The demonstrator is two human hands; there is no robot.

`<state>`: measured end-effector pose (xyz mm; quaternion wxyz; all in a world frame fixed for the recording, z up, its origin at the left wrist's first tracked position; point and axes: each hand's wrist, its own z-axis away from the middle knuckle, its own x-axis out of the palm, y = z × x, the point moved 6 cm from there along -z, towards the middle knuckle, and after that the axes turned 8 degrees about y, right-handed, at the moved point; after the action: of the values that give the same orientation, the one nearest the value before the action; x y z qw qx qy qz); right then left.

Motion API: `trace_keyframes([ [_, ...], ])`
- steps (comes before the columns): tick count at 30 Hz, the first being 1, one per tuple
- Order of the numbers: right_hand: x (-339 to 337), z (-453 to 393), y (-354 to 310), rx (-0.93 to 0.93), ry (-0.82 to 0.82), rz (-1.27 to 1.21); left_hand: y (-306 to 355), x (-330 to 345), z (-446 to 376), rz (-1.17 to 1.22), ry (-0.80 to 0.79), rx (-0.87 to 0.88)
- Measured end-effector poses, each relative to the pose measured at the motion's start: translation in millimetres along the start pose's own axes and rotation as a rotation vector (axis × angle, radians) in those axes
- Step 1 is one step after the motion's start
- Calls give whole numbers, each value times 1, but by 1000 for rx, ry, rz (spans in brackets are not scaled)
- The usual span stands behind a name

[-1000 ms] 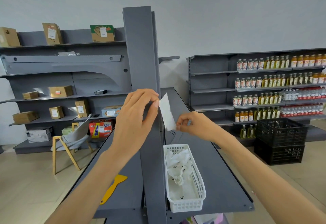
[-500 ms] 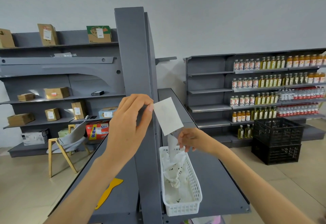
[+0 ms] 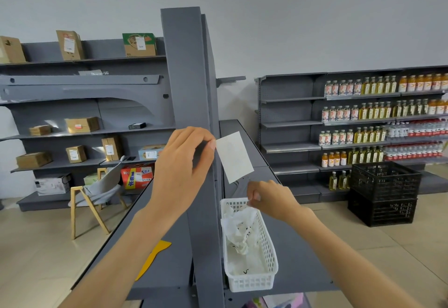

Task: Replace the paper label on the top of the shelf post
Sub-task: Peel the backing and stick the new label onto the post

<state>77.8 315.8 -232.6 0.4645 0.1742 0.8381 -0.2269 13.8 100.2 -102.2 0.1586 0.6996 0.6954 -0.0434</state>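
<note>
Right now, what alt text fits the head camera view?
A left hand pinches a white paper label beside a grey shelf post, while the right hand reaches over a white basket of crumpled paper.

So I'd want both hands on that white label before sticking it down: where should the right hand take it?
By the free lower corner of the white label, coming up from below. The left hand pinches its upper left edge, so it hangs tilted, and the right hand is just under it.

Bottle labels (image 3: pixel 339 113) too small to read, scraper (image 3: pixel 155 256) partly behind forearm
</note>
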Motion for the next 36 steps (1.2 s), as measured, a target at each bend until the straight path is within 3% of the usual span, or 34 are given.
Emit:
trace_keyframes([
  [2,-18,-1,-3,38,142,-92,-1,0,0,-7,1,-12],
  [5,-71,13,-20,31,608,-556,2,-1,0,-19,16,-28],
  [8,-119,41,-55,-225,865,-832,4,-1,-1,-6,33,-48],
  [12,-140,60,-103,-562,886,-550,9,0,-3,20,39,-62],
  [15,-145,57,-111,-516,889,-458,10,-1,-5,56,54,-70],
  [21,-147,46,-119,-437,729,-437,7,-9,-10,150,106,-144],
  [30,-169,39,-132,-266,729,-939,20,-34,-29,241,208,-42],
  [36,-191,19,-138,-200,722,-1180,-3,-53,-59,484,228,-216],
])
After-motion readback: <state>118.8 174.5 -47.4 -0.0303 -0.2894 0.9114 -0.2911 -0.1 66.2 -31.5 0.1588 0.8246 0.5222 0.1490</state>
